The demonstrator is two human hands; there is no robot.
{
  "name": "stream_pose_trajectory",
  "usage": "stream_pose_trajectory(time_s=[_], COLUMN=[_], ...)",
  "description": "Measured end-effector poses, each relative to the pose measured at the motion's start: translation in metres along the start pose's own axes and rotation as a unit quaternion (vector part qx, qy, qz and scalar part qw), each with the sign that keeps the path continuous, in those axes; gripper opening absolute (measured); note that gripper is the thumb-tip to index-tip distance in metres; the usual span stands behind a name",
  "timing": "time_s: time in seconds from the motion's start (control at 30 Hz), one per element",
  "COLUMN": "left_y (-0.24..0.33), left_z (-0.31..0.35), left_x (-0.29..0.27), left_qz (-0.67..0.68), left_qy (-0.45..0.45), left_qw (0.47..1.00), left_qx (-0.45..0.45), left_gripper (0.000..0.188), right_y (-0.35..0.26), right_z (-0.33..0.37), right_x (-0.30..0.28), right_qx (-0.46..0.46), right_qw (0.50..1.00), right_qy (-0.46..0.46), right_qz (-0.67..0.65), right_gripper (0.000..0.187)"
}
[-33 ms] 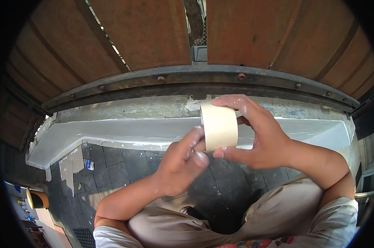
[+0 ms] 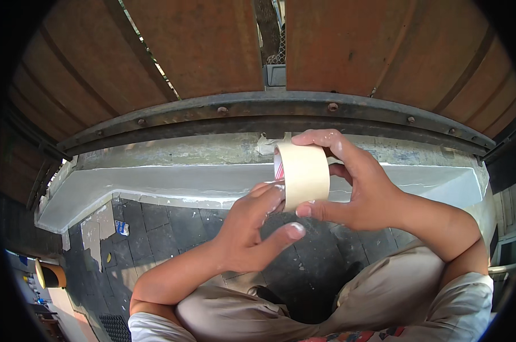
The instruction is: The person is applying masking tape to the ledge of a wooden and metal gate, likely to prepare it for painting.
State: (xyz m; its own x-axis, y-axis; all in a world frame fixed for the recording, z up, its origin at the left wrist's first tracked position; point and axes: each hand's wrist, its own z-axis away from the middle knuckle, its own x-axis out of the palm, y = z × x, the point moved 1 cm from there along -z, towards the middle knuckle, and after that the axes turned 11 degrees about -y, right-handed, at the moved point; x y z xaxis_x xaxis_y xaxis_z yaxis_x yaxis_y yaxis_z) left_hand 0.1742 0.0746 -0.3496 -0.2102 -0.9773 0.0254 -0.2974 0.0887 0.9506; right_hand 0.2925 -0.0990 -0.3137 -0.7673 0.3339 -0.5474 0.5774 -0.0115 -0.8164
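A wide roll of cream masking tape (image 2: 307, 178) is held on its side above the grey ledge's front edge. My right hand (image 2: 357, 185) grips it from the right, fingers over the top and thumb under the lower edge. White smears mark its fingers. At the roll's left opening, a bit of the core's red-and-white printed lining shows. My left hand (image 2: 249, 225) has its fingers at that opening, their tips partly hidden by the roll. Its thumb sticks out apart, below the tape, with white residue on the tip.
Ahead runs a grey painted ledge (image 2: 172, 181) with white edges, below a bolted metal rail (image 2: 178, 114) and brown panels (image 2: 212, 45). Dark paving (image 2: 155, 228) lies below, with torn cardboard pieces (image 2: 98, 231) and a small blue-and-white packet (image 2: 121, 227) at left.
My left thumb has swung away from its fingers, below the roll. The roll has turned slightly, so more of the core's lining shows. My right hand keeps its grip.
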Motion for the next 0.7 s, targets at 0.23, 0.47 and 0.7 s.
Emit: stream_pose_trajectory(time_s=[0.23, 0.47, 0.7], left_y=[-0.013, -0.008, -0.01], left_z=[0.005, 0.006, 0.006], left_x=[-0.002, 0.001, 0.006], left_qz=[-0.411, -0.511, -0.539], left_qy=[-0.018, -0.041, -0.014], left_qw=[0.909, 0.854, 0.833], left_qx=[0.067, 0.088, 0.123], left_gripper=[0.016, 0.021, 0.022], right_y=[-0.01, -0.015, -0.017], right_z=[-0.001, -0.002, -0.002], right_x=[-0.009, 0.0, 0.002], right_qx=[-0.098, -0.104, -0.133], right_qw=[0.962, 0.975, 0.969], right_qy=[0.063, 0.059, 0.051], right_qz=[0.245, 0.185, 0.202], right_gripper=[0.051, 0.046, 0.045])
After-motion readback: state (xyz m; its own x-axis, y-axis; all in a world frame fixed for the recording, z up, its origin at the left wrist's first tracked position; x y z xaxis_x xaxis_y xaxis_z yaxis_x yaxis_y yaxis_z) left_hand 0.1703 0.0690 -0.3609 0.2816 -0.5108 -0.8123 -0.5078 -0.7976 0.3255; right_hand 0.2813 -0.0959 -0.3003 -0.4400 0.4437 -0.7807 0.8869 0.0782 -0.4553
